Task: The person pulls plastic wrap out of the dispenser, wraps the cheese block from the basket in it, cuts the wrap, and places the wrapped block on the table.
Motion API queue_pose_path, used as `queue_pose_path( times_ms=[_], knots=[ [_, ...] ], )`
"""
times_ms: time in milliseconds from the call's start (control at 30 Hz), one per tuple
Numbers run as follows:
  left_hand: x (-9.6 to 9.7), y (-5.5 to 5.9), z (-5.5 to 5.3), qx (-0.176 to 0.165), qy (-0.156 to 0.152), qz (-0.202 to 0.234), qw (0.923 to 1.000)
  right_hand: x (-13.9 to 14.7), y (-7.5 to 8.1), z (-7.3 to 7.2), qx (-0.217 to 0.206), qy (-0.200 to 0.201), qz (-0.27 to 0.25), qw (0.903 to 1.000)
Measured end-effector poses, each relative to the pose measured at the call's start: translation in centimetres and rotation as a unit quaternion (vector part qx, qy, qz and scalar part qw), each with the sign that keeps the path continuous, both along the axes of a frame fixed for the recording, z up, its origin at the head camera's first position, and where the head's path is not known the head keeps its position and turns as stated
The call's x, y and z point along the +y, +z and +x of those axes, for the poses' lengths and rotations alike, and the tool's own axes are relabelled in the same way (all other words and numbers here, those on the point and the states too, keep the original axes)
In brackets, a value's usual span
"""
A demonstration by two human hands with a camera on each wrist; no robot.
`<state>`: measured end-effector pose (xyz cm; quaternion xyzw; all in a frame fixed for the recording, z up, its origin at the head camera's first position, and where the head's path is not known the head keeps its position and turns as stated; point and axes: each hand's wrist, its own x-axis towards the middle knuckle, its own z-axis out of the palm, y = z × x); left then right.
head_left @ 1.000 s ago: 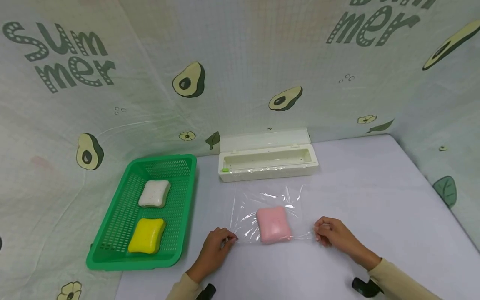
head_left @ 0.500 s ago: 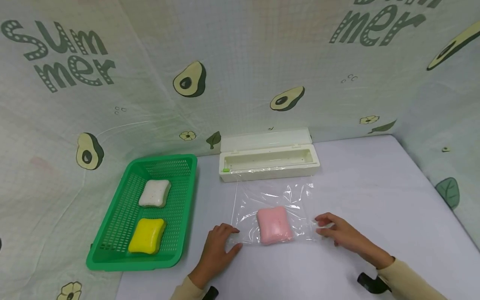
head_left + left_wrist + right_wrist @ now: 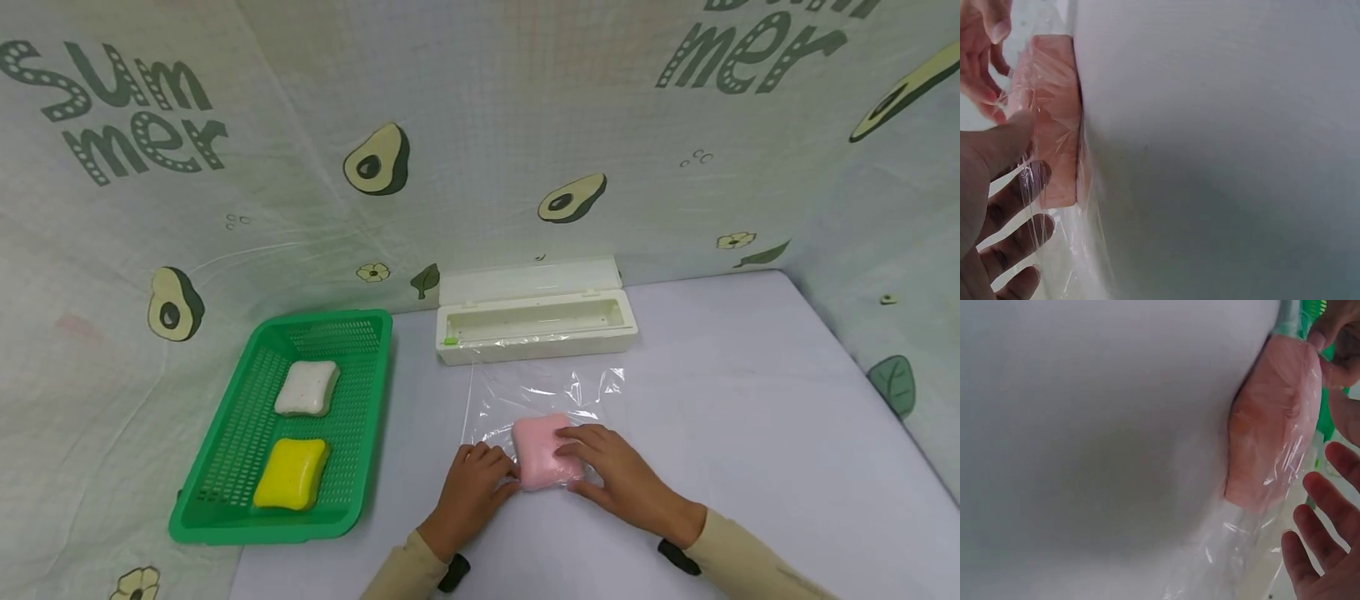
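A pink pillow-shaped soap bar (image 3: 537, 450) lies on clear plastic wrap (image 3: 495, 400) in front of an open white cling film dispenser (image 3: 540, 343). The film covers the bar's near side in both wrist views. At the bar's left edge is my left hand (image 3: 472, 492), its thumb (image 3: 1007, 140) touching the wrapped bar and its other fingers spread behind the film. My right hand (image 3: 622, 475) reaches over the bar's right side, fingertips at its top and thumb near the lower right corner. Its fingers (image 3: 1325, 490) are spread and fairly straight in the right wrist view.
A green basket (image 3: 375, 400) stands to the left, with a white bar (image 3: 306, 388) and a yellow bar (image 3: 291, 473) inside. The dispenser has a raised lid (image 3: 525, 281) and a green slider (image 3: 450, 341), close to the patterned backdrop (image 3: 465, 167).
Both hands have come inward from the film's lower corners to the pink bar. The left fingers opened midway and the right hand let go of its corner. The film's near edge is now against the bar.
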<state>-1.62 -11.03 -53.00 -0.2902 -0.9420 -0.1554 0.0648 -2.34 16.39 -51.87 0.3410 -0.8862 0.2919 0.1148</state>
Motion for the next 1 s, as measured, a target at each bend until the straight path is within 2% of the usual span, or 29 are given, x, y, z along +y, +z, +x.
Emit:
queue_pose_path(
  times_ms=[200, 267, 333, 400, 500, 567, 667, 867, 1000],
  knots=[
    [0.0, -0.5, 0.1, 0.000, 0.017, 0.023, 0.9996, -0.7, -0.7, -0.7, 0.007, -0.002, -0.017, 0.9998],
    [0.2, -0.3, 0.2, 0.013, 0.026, 0.016, 0.9994, -0.8, -0.8, -0.8, 0.005, -0.009, -0.020, 0.9998],
    [0.5, 0.0, 0.4, 0.044, 0.020, 0.001, 0.9989, -1.0, -0.9, -0.9, 0.004, -0.016, -0.020, 0.9997],
    [1.0, 0.3, 0.5, 0.089, -0.002, -0.025, 0.9957, -1.2, -1.0, -1.0, 0.005, -0.024, -0.019, 0.9995],
    [1.9, 0.5, 0.5, 0.147, -0.045, -0.074, 0.9853, -1.5, -1.1, -1.0, 0.012, -0.039, -0.019, 0.9990],
    [2.5, 0.4, 0.4, 0.170, -0.060, -0.105, 0.9781, -1.6, -1.1, -0.9, 0.018, -0.044, -0.020, 0.9987],
    [2.9, 0.0, 0.3, 0.179, -0.060, -0.131, 0.9732, -1.6, -1.0, -0.6, 0.027, -0.039, -0.016, 0.9988],
    [2.9, -0.2, 0.1, 0.184, -0.050, -0.101, 0.9765, -0.9, -0.9, 0.2, 0.066, -0.002, 0.033, 0.9973],
    [3.0, 0.1, -0.1, 0.180, -0.045, -0.067, 0.9802, -0.7, -1.1, 0.1, 0.128, 0.017, 0.087, 0.9878]
  ],
)
